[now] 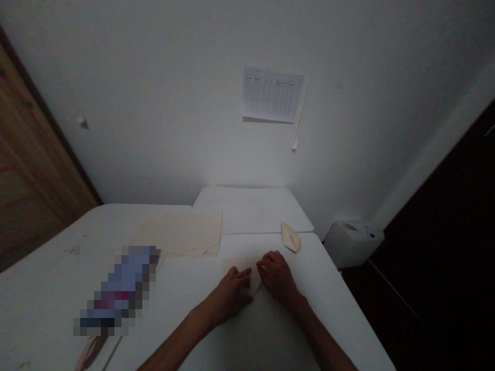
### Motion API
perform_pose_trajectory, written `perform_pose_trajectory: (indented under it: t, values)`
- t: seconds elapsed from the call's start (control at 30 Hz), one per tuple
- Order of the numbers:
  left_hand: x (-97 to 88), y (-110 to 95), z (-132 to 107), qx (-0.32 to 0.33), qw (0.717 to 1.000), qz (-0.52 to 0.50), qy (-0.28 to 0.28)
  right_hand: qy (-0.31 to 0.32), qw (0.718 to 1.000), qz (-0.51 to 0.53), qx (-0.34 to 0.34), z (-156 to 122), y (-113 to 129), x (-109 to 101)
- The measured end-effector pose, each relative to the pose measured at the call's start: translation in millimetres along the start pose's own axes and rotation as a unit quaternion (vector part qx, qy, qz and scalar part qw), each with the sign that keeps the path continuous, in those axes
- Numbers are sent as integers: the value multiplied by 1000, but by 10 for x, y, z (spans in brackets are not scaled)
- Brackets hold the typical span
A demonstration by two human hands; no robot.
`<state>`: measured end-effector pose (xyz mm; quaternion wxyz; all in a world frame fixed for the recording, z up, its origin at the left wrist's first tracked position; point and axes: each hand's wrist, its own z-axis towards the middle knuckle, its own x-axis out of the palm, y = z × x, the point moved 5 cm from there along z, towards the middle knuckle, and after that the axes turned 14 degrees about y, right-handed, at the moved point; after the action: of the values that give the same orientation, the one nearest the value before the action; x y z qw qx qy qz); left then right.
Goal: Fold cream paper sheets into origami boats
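Note:
A cream sheet of paper (237, 265) lies on the white table (270, 330) in front of me, partly folded. My left hand (232, 293) rests on its near edge with fingers curled down onto it. My right hand (276, 275) presses on its right side, fingers bent and together at the fold. Both hands touch the sheet and nearly meet at its middle. A small folded cream paper shape (291, 237) sits a little beyond my right hand.
A stack of cream sheets (181, 234) lies at the back left of the table. A blurred-out patch (119, 291) covers something at the left. A white container (353, 239) stands on the floor right of the table. A printed chart (271, 94) hangs on the wall.

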<state>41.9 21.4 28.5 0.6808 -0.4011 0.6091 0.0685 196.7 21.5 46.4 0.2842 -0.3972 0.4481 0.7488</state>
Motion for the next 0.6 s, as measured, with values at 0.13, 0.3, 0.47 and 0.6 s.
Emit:
perform_pose_trajectory:
  t: [0.13, 0.3, 0.47, 0.6]
  values:
    - [-25, -40, 9, 3, 1000, 10, -2, 55, 997, 9, -54, -179, 163, -4]
    - [-40, -42, -5, 1, 1000, 5, 2, 102, 993, 34, -54, -363, 211, 61]
    - [-43, -17, -27, 0, 1000, -9, -4, 141, 988, 56, -19, -451, 203, 89]
    - [-38, -17, -19, 6, 1000, -7, -16, 147, 986, 72, -16, -488, 238, 68]
